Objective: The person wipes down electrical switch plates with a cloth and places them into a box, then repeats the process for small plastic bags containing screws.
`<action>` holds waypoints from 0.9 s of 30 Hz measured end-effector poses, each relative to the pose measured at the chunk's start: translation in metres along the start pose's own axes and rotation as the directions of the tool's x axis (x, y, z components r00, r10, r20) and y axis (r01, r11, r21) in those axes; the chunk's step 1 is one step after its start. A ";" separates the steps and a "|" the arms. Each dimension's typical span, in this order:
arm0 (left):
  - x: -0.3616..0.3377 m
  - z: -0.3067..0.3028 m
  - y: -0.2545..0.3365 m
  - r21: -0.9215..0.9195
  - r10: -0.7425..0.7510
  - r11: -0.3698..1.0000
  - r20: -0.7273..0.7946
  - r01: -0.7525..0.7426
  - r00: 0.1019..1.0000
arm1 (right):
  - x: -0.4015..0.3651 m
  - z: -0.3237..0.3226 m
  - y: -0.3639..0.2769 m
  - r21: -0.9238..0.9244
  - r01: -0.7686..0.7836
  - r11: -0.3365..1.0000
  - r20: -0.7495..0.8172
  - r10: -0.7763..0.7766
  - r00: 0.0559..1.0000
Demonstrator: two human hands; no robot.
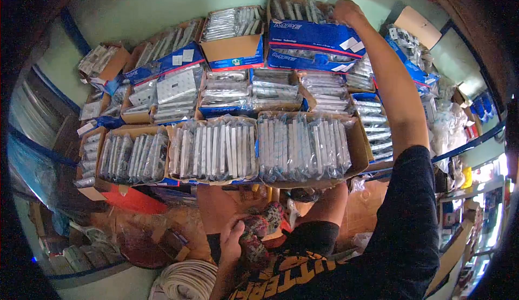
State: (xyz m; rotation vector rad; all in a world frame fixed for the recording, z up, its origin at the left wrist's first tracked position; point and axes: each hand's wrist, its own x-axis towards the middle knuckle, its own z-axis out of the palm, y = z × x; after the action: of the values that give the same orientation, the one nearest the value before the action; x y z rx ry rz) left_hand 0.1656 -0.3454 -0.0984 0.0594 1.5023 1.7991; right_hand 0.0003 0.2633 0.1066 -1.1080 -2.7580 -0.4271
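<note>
My right hand (pixel 347 12) reaches to the back, at the right end of a blue box (pixel 319 36) filled with plastic-wrapped items. Its fingers are bent down into the box, and what they touch is hidden. Low in the view, my left hand (pixel 232 240) is near my lap beside a dark patterned cloth (pixel 254 246); its fingers are curled, and I cannot make out whether they grip the cloth. In front of me stand open cartons of upright wrapped white panels (pixel 216 148), with more wrapped panels (pixel 305 146) to their right.
Further cartons fill the rows behind, including an open brown carton (pixel 232 47) and a blue box (pixel 162 62) at the back left. A coil of white cable (pixel 186 281) lies below left. A red object (pixel 135 200) shows under the front cartons. Shelves stand at the right.
</note>
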 end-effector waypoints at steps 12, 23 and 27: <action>-0.001 -0.006 0.000 0.046 -0.064 0.997 -0.060 0.067 0.996 | 0.036 -0.017 0.045 0.224 0.056 0.973 -0.256 0.003 0.967; -0.003 -0.009 0.012 -0.073 0.272 0.959 -0.032 -0.274 0.962 | -0.198 -0.079 -0.033 0.770 0.391 0.505 -0.633 0.524 0.570; -0.003 0.016 0.045 -0.132 0.448 0.887 0.008 -0.443 0.894 | -0.336 -0.053 -0.096 0.953 0.215 0.213 -0.292 0.453 0.843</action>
State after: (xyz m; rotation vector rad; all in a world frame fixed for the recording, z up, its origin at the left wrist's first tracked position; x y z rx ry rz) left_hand 0.1518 -0.3343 -0.0545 0.4055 1.4214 2.2390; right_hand 0.1763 -0.0394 0.0592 -0.6243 -1.6890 0.8875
